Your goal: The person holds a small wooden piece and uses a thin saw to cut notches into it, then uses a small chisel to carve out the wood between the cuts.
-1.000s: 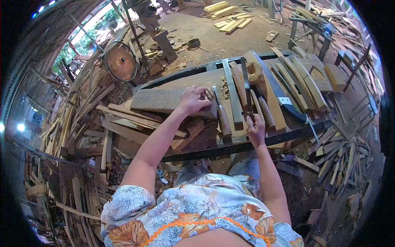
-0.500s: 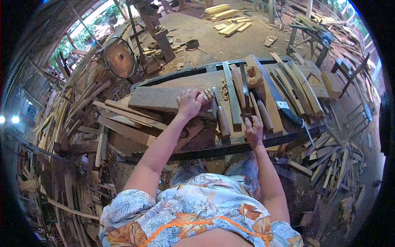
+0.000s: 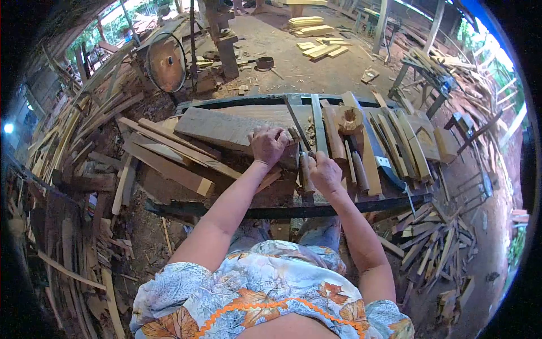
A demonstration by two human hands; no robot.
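Note:
My left hand [image 3: 268, 145] is closed over a small carved wooden piece [image 3: 293, 135], pressing it against the right end of a thick wooden block [image 3: 212, 131]. Most of that piece is hidden by the fingers. In my right hand [image 3: 326, 172] is a long, narrow, dark file [image 3: 297, 121], gripped at its near end and slanting up and left beside the carved piece. Just left of my right hand, a wooden-handled tool [image 3: 306, 176] lies on the bench. A hollowed wooden piece [image 3: 350, 118] stands beyond it to the right.
The low bench [image 3: 271, 210] also carries a handsaw [image 3: 389, 169], wood strips [image 3: 407, 144] and chisel-like handles [image 3: 359, 171]. Loose boards [image 3: 169, 155] jut from its left side. Scrap wood [image 3: 443, 226] is heaped at the right, and stacked planks [image 3: 322, 48] lie on the ground ahead.
My right hand has moved left with the file, bringing it from among the tools to beside the carved piece. My left hand keeps its hold. The camera view has shifted slightly.

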